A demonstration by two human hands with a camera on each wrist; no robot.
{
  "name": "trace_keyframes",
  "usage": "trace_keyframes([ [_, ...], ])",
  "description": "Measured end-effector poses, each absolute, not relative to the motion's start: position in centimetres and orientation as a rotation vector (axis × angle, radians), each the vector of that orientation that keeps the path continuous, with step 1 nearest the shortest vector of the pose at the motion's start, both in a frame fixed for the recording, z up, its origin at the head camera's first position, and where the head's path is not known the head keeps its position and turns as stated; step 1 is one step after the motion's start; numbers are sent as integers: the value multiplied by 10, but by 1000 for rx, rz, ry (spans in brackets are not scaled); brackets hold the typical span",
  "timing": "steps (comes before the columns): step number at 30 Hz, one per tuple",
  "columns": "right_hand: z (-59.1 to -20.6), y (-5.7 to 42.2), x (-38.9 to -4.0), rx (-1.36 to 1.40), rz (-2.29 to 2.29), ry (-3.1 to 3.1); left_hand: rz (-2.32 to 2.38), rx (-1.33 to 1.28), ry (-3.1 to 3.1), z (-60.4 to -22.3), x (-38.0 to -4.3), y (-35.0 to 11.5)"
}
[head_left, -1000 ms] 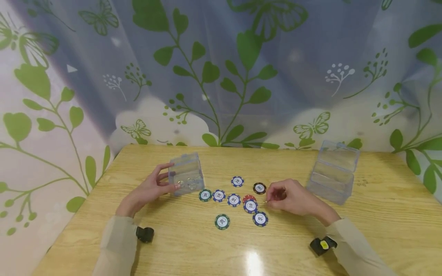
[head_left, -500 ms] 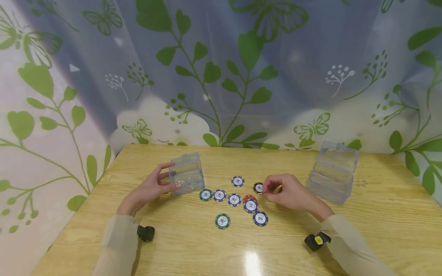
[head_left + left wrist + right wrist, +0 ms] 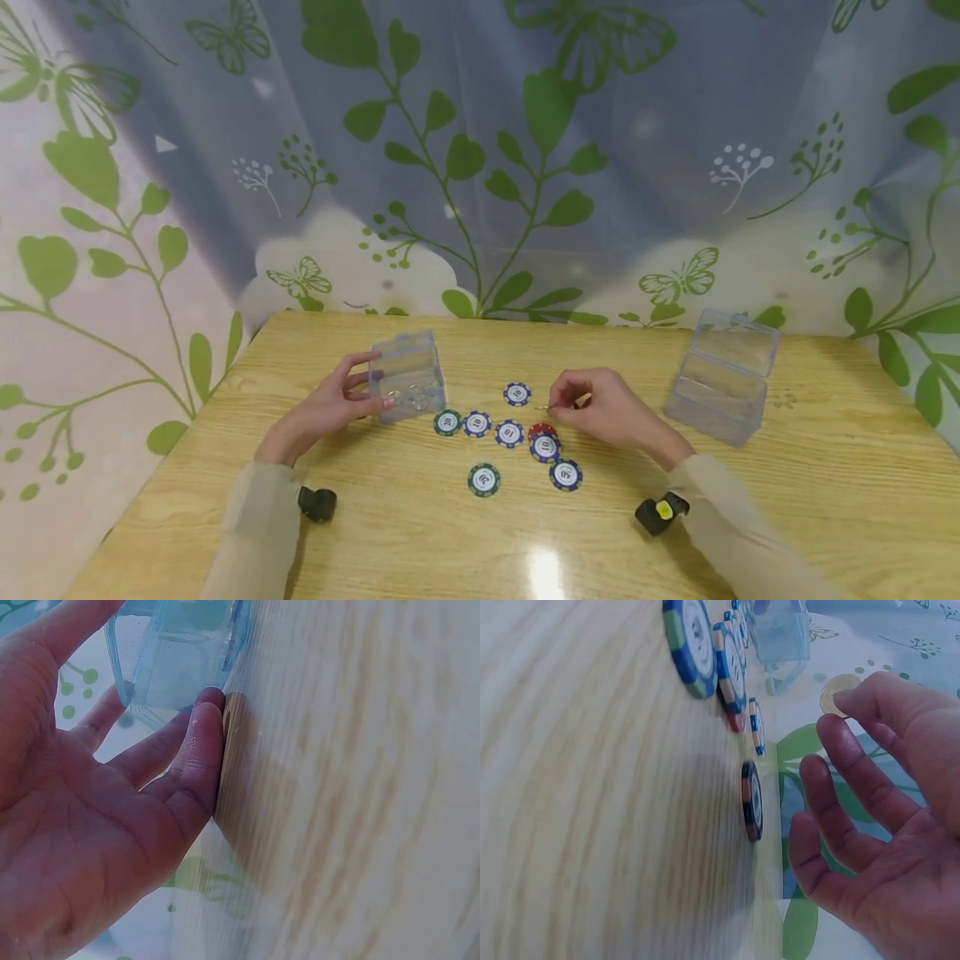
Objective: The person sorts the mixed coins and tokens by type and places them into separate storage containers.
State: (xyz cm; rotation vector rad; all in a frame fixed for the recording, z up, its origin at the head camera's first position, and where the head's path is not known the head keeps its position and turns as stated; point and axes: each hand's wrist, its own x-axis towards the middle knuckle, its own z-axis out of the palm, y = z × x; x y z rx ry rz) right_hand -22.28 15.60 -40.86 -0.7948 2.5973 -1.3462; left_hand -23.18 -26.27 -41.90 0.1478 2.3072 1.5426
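My left hand (image 3: 322, 421) holds the left side of a clear plastic box (image 3: 408, 362), which stands on the table with its lid up; several small round coins (image 3: 412, 398) show in its front part. In the left wrist view the box (image 3: 172, 660) appears between the fingers. Between thumb and index finger, my right hand (image 3: 600, 407) pinches a gold-coloured coin (image 3: 838, 691) above the table. Beneath that hand lies a black poker chip (image 3: 752, 801), mostly hidden in the head view. A red chip (image 3: 542, 430) is partly covered by a blue chip (image 3: 545, 448).
Several more blue and green poker chips, among them a green chip (image 3: 483, 480) and a blue chip (image 3: 517, 394), lie between the hands. At the right stands a second open clear box (image 3: 718, 400), with several small coins (image 3: 786, 398) beside it. A patterned curtain (image 3: 480, 167) hangs behind the table.
With the coin pinched, my right hand has moved left and slightly away from me, passing over the black chip. My left hand has stayed on the box.
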Motion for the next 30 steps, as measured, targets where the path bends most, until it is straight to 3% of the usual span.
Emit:
trace_keyframes([
  [30, -399, 92, -239, -734, -1498, 2617, 1535, 169, 2299, -415, -230, -262],
])
